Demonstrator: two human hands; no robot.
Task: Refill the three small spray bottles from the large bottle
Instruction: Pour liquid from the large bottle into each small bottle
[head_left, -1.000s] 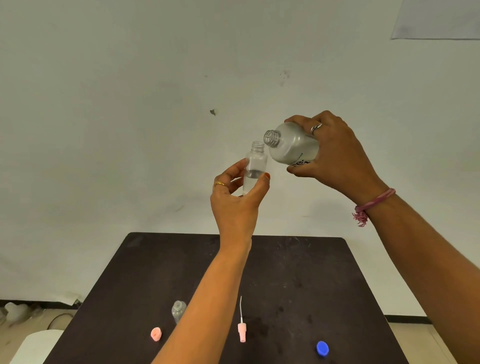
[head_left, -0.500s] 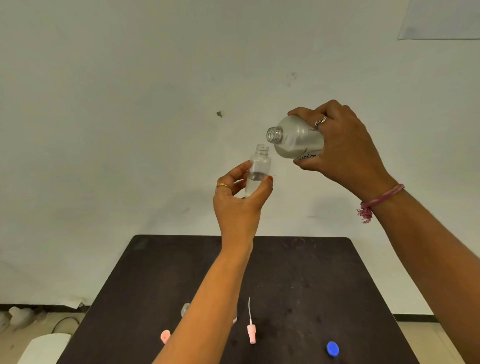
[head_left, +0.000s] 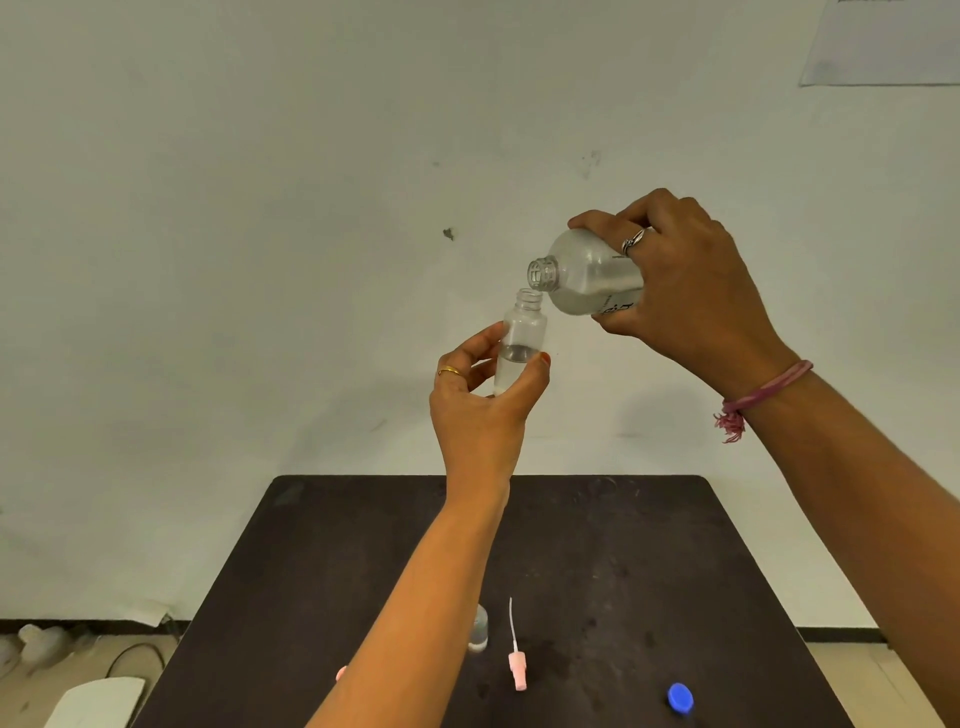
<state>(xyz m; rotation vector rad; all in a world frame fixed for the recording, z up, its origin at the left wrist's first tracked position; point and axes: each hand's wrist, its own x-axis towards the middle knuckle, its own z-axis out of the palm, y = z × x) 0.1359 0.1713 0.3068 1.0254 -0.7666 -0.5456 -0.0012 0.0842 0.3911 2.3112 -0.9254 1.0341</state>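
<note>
Since half a second back I see the large bottle (head_left: 589, 275), gripped in my right hand (head_left: 685, 291), tipped lower, mouth just above-right of the upright small bottle (head_left: 521, 340) pinched in my left hand (head_left: 480, 410), high over the table (head_left: 649, 545).

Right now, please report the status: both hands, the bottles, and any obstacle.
Left hand grips small spray bottle, upright, partly filled. Right hand holds large bottle tilted, mouth just above the small bottle's neck. Nothing between them.
</note>
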